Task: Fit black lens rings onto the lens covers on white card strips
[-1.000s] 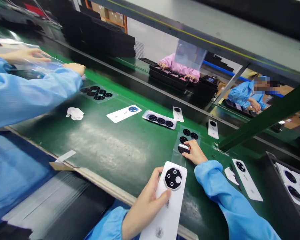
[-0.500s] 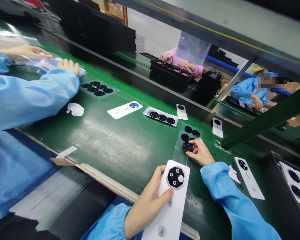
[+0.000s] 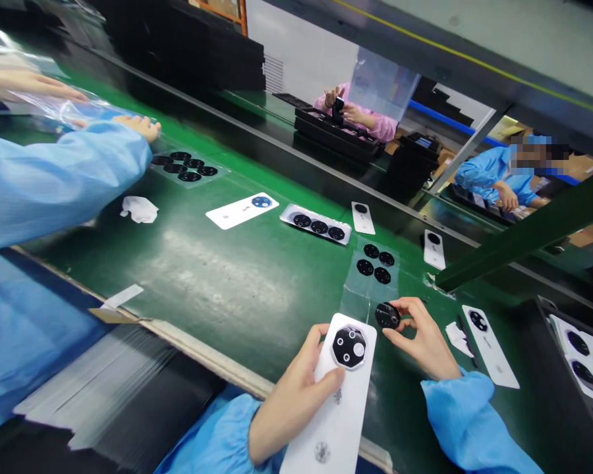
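Observation:
My left hand (image 3: 296,401) is wrapped round a white phone back panel (image 3: 343,411), its thumb on the face below a black camera area with several round openings. Between the thumb and fingertips of my right hand (image 3: 422,336) is a round black camera lens cover (image 3: 387,316), held just right of the panel's top end. Behind it lies a clear film sheet (image 3: 358,299) bearing several more black covers (image 3: 374,266). A white strip (image 3: 316,225) with three black discs sits farther back.
More white panels (image 3: 243,210) lie about the green bench (image 3: 202,283). A black tray (image 3: 553,368) of panels stands at right, near a slanting green post (image 3: 524,230). A co-worker's blue sleeve (image 3: 59,178) reaches in from the left, past a crumpled white tissue (image 3: 139,209).
My right hand has lifted the black lens cover off the film sheet and brought it towards me and to the right. My left hand keeps the panel in nearly the same place.

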Tool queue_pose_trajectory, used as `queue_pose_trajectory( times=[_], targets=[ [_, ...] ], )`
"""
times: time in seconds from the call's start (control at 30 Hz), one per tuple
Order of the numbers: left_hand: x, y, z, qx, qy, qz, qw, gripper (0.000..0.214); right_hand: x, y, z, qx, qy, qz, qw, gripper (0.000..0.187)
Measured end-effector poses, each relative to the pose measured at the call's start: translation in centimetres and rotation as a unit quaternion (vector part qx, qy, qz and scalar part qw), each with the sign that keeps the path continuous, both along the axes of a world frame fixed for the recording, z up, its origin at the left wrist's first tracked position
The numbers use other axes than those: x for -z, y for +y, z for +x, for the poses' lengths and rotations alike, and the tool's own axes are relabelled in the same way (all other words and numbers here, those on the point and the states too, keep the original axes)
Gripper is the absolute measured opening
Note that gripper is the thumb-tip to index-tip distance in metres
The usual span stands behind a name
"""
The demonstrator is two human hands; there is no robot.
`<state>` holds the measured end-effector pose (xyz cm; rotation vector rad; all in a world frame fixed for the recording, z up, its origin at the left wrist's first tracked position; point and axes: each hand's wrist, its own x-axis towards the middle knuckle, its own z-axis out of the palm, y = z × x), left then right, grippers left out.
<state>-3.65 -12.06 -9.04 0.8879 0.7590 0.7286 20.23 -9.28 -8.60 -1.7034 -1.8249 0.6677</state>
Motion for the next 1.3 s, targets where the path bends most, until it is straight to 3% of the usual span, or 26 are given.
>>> queue_pose_trajectory(
  times=[0.23,0.57,1.3],
  targets=[
    [0.0,0.4,0.1,-0.063,-0.013,-0.040,0.997,0.037,0.5,-0.5,-0.6,0.016,0.008,0.011,1.000,0.030],
    [0.3,1.7,-0.5,-0.157,-0.037,-0.062,0.985,0.049,1.2,0.1,-1.8,0.018,-0.019,0.038,0.999,0.027],
    [0.9,2.5,-0.7,-0.123,-0.068,-0.061,0.988,0.044,1.5,0.4,-2.6,0.039,-0.043,0.060,0.996,0.027]
  ],
)
